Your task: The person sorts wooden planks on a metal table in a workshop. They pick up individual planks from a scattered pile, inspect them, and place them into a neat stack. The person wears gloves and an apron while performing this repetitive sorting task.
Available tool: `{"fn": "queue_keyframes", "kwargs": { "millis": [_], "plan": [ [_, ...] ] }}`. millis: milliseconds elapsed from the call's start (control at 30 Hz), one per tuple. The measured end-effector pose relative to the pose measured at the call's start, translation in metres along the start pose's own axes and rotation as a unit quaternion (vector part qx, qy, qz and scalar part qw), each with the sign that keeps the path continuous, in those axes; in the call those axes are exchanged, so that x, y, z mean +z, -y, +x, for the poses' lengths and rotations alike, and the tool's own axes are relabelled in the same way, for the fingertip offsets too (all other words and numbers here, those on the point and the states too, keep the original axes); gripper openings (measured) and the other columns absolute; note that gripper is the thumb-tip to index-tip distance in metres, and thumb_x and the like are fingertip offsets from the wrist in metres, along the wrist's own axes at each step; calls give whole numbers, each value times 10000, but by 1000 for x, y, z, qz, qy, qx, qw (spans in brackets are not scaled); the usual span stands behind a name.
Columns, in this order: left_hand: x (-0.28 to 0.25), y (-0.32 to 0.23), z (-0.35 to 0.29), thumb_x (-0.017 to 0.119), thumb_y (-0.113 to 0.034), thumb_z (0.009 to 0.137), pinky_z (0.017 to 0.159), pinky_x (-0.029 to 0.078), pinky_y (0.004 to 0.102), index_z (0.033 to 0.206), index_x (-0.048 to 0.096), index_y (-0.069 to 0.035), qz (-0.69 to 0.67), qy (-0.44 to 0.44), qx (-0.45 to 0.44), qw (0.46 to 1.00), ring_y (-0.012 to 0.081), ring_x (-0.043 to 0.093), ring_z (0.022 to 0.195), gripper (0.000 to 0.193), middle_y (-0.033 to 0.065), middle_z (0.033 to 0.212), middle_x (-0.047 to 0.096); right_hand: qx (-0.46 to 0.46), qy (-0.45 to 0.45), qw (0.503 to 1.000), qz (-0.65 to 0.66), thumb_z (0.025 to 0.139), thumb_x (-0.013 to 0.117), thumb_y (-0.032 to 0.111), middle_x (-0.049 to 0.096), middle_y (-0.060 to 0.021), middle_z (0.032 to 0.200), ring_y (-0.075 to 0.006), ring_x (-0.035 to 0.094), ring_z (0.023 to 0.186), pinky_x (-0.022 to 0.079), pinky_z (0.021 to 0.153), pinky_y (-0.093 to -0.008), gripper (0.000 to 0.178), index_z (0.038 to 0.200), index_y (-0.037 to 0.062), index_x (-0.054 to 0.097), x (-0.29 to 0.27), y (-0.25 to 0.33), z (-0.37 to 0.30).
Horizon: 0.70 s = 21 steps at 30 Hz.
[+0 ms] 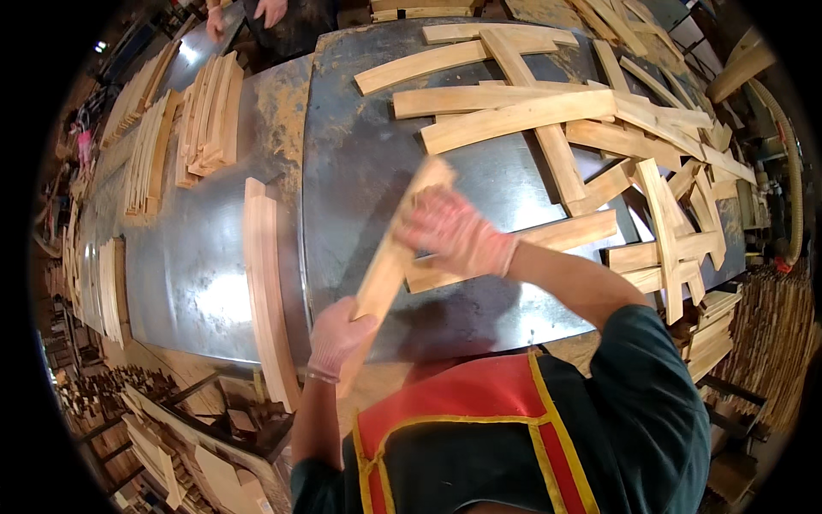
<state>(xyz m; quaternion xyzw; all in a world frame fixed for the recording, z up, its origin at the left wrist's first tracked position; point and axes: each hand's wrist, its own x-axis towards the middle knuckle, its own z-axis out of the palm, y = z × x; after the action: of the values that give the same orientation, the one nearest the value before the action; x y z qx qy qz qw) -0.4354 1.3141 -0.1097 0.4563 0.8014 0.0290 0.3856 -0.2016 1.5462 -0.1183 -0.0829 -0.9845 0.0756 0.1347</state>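
Observation:
My left hand (336,336), in a pale knit glove, grips the near end of a curved, light wooden slat (387,257) held tilted over the grey metal table (360,171). My right hand (454,233), also gloved, is closed on the same slat near its upper part; both slat and hand look blurred. The slat's far end reaches to about the table's middle. Just right of my right hand lies another flat slat (574,233) on the table.
A loose heap of curved slats (599,120) covers the table's right and far side. One long slat (265,283) lies along the left seam. Neat stacks (210,116) sit far left. Another person's hands (240,13) are at the far edge. Stacked wood stands at right (771,343).

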Motion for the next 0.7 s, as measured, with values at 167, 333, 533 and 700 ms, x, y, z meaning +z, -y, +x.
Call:
{"fn": "queue_keyframes", "kwargs": {
  "millis": [167,333,533,700],
  "plan": [
    [31,132,-24,765,-323,834,1033,545,423,1129,752,-67,136,-301,-142,933,359,635,1271,391,148,1488,604,236,124,954,-135,780,793,419,441,-161,1647,-392,377,1536,296,1260,-492,942,1598,138,419,1,-130,-50],
    [23,175,-24,787,-314,793,1197,423,429,1673,295,-117,175,-246,-317,899,377,427,1509,1028,133,1729,308,283,276,891,-224,770,839,473,321,-158,1719,-384,286,1586,265,1271,-498,1123,1685,180,257,-13,-220,11],
    [11,140,-13,789,-342,798,1226,390,460,1643,341,-65,175,-238,-345,891,426,427,1488,996,193,1673,379,239,315,905,-157,793,826,282,580,-185,1452,-373,569,1346,441,1098,-505,855,1545,137,445,6,-248,33],
    [36,33,5,852,-529,773,1218,374,520,1653,316,-103,237,-362,-16,901,421,383,1505,1116,201,1632,416,52,160,984,-62,786,714,160,705,-128,1083,-362,687,1061,520,948,-485,570,1344,107,618,27,-196,3]
  ]
}}
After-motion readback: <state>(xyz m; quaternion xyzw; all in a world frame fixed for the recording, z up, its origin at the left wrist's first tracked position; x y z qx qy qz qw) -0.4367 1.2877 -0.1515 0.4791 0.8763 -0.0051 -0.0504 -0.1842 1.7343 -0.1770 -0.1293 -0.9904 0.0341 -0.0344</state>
